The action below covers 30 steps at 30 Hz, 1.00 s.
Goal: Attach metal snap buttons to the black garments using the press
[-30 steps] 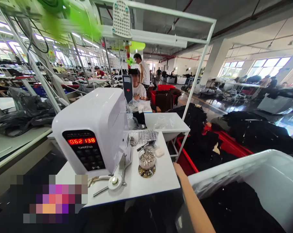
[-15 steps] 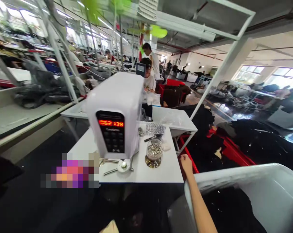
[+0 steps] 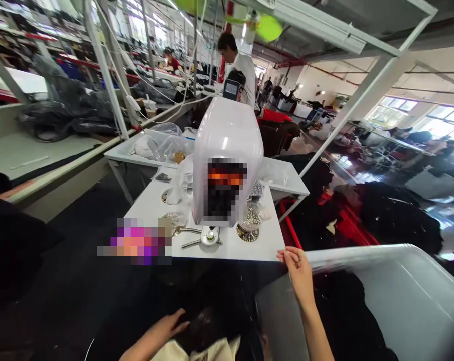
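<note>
White machine (image 3: 227,150), left hand (image 3: 164,327) open on black cloth (image 3: 207,321), right hand (image 3: 297,268) half-open on bin rim (image 3: 362,254)

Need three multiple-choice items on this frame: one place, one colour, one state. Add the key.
1. Where is the glass jar of metal studs?
A. On the floor
B. Right of the white machine
C. On an overhead shelf

2. What colour is the crate under the black garments?
A. Blue
B. Green
C. Red

3. How is the left hand set?
A. Clenched around a tool
B. Open, over dark fabric
C. Out of view

1: B, the jar stands beside the machine's right side.
2: C, red rims show around the garments.
3: B, the fingers are spread, not gripping a tool.
</note>
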Available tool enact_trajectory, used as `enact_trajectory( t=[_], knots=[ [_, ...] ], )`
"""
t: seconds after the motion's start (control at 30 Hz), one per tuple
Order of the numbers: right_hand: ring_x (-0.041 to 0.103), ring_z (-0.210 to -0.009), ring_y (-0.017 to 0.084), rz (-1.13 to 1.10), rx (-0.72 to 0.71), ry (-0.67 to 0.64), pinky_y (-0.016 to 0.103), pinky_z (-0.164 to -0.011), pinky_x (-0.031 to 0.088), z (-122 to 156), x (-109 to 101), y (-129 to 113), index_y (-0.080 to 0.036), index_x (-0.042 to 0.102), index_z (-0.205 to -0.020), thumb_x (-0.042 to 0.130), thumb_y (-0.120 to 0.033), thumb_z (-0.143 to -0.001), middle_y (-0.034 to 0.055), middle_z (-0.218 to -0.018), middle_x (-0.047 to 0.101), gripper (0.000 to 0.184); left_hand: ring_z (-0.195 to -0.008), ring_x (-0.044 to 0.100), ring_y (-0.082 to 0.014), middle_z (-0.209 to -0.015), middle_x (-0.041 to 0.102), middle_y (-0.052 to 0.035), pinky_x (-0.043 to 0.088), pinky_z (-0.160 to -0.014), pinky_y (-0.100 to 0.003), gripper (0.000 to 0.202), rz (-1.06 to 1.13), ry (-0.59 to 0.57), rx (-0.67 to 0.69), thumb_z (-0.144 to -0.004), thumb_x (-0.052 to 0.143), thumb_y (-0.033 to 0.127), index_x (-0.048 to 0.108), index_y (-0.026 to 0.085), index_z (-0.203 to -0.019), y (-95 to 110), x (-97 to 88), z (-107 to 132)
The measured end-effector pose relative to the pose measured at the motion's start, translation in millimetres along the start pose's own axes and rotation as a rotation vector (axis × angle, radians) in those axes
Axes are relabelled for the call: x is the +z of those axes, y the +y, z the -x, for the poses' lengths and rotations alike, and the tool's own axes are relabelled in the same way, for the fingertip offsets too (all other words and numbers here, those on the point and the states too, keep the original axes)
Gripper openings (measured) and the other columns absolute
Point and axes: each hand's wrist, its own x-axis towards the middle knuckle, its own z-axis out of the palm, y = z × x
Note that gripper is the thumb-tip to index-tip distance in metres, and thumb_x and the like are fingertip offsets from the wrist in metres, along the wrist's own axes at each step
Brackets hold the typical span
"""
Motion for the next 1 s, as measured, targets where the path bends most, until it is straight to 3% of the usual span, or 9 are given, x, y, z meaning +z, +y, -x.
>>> enact_trajectory(
  t=[0.1,0.17,0.23,0.33,0.43,0.5,0.67,0.83,1.0],
  knots=[
    [0.065,-0.083,0.018,-0.029,0.018,-0.053,0.034,-0.08,0.053,42,27,-24,-0.019,0.059,-0.096,0.071,-0.045,-0.072,0.0061,-0.091,0.069,0.037,-0.104,0.063,-0.0283,-0.107,0.068,-0.0136,0.046,-0.09,-0.036,0.041,-0.105,-0.014,0.075,-0.087,0.043,0.031,0.057,0.015,-0.122,-23,-13.5,12],
    [0.063,-0.081,0.015,-0.044,0.012,-0.082,0.03,-0.079,0.052,62,45,-42,-0.019,0.063,-0.094,0.073,-0.041,-0.071,0.0035,-0.087,0.068,0.033,-0.114,0.056,-0.0302,-0.121,0.06,-0.018,0.042,-0.098,-0.039,0.043,-0.153,0.067,0.128,-0.086,0.042,0.031,0.056,0.011,-0.121,-17,-34.4,20],
    [0.061,-0.078,0.013,-0.092,0.011,-0.134,0.026,-0.076,0.051,76,60,-61,-0.02,0.065,-0.093,0.074,-0.037,-0.071,0.0011,-0.082,0.066,0.029,-0.108,0.058,-0.0312,-0.115,0.062,-0.0174,0.043,-0.095,-0.043,0.04,-0.18,0.135,0.161,-0.086,0.04,0.03,0.058,0.01,-0.115,9,-59.3,31],
    [0.061,-0.078,0.011,-0.185,0.031,-0.264,0.024,-0.075,0.051,90,81,-88,-0.021,0.065,-0.092,0.075,-0.033,-0.07,-0.0001,-0.081,0.066,0.028,-0.101,0.059,-0.0212,-0.109,0.063,-0.0094,0.046,-0.091,-0.034,0.033,0.086,0.23,0.351,-0.091,0.04,0.034,0.057,0.017,-0.113,66,-95.3,52],
    [0.063,-0.078,0.012,-0.233,0.054,-0.403,0.024,-0.075,0.053,100,97,-106,-0.02,0.064,-0.09,0.078,-0.031,-0.066,0.0004,-0.083,0.067,0.03,-0.084,0.06,-0.0153,-0.094,0.064,-0.0045,0.05,-0.077,-0.028,0.028,0.255,0.428,0.531,-0.092,0.047,0.034,0.056,0.019,-0.114,121,-122.3,75],
    [0.063,-0.075,0.012,-0.26,0.08,-0.48,0.024,-0.073,0.053,105,103,-112,-0.02,0.063,-0.085,0.079,-0.029,-0.064,0.0,-0.081,0.067,0.028,-0.078,0.059,-0.0125,-0.09,0.063,-0.0026,0.05,-0.072,-0.025,0.029,0.29,0.548,0.656,-0.088,0.057,0.03,0.057,0.02,-0.116,147,-133.1,87],
    [0.064,-0.074,0.011,-0.327,0.149,-0.568,0.023,-0.073,0.054,112,103,-114,-0.019,0.065,-0.079,0.08,-0.026,-0.063,-0.0009,-0.079,0.068,0.023,-0.075,0.059,-0.0096,-0.091,0.062,-0.0021,0.052,-0.068,-0.021,0.03,0.312,0.682,0.833,-0.082,0.066,0.02,0.062,0.021,-0.112,176,-137.6,94],
    [0.066,-0.078,0.014,-0.362,0.177,-0.537,0.029,-0.079,0.055,112,94,-112,-0.019,0.067,-0.075,0.08,-0.028,-0.063,0.0002,-0.079,0.069,0.02,-0.075,0.062,-0.0098,-0.087,0.065,-0.0013,0.053,-0.068,-0.02,0.026,0.287,0.71,0.89,-0.078,0.07,0.016,0.067,0.019,-0.104,182,-132.7,86],
    [0.065,-0.073,0.011,-0.413,0.223,-0.532,0.025,-0.075,0.055,112,90,-105,-0.019,0.069,-0.078,0.076,-0.027,-0.07,-0.0011,-0.076,0.069,0.013,-0.074,0.062,-0.0096,-0.085,0.067,-0.0012,0.053,-0.067,-0.02,0.024,0.281,0.761,0.931,-0.076,0.072,0.014,0.068,0.019,-0.099,181,-128.3,78]
  ],
)
